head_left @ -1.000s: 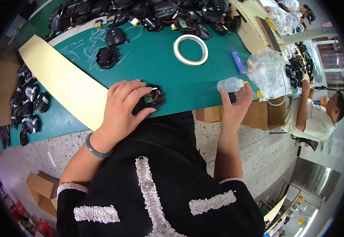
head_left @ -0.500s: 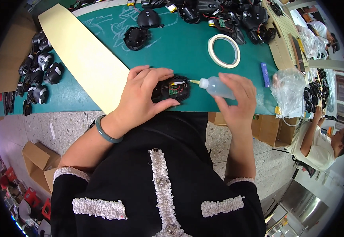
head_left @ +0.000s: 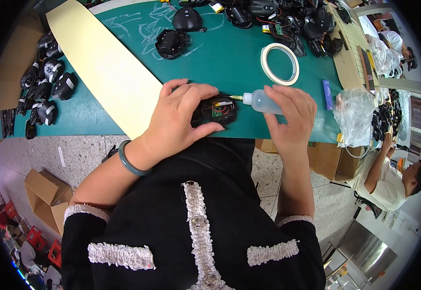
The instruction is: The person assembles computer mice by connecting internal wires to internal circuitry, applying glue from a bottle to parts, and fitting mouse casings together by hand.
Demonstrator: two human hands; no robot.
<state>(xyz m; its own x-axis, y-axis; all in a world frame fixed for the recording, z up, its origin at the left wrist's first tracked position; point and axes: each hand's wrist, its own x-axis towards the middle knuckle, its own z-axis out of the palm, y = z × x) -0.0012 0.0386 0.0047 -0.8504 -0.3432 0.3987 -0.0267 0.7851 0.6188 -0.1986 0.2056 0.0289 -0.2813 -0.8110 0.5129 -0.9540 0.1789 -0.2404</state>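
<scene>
My left hand (head_left: 181, 108) grips a black plastic housing (head_left: 229, 117) near the front edge of the green table, fingers along its far side and thumb along its near side. Inside the housing show a small green circuit board (head_left: 217, 111), thin red wires and a silvery battery piece. In my right hand (head_left: 293, 116) is a translucent squeeze bottle (head_left: 263, 102), lying nearly level. Its thin yellowish nozzle (head_left: 236, 97) points left, with the tip at the housing's upper right edge; whether it touches I cannot tell.
A long cream board (head_left: 109, 67) lies slantwise on the left, beside several finished-looking black housings (head_left: 64, 86). Ahead are a masking tape roll (head_left: 264, 65), an opened black shell (head_left: 172, 44) and a heap of housings with wires. At right are a purple box (head_left: 327, 94) and a clear plastic bag (head_left: 353, 111); a co-worker sits beyond.
The view has shifted slightly. Both hands stay on the housing and the bottle, and the nozzle tip remains by the housing's upper right edge.
</scene>
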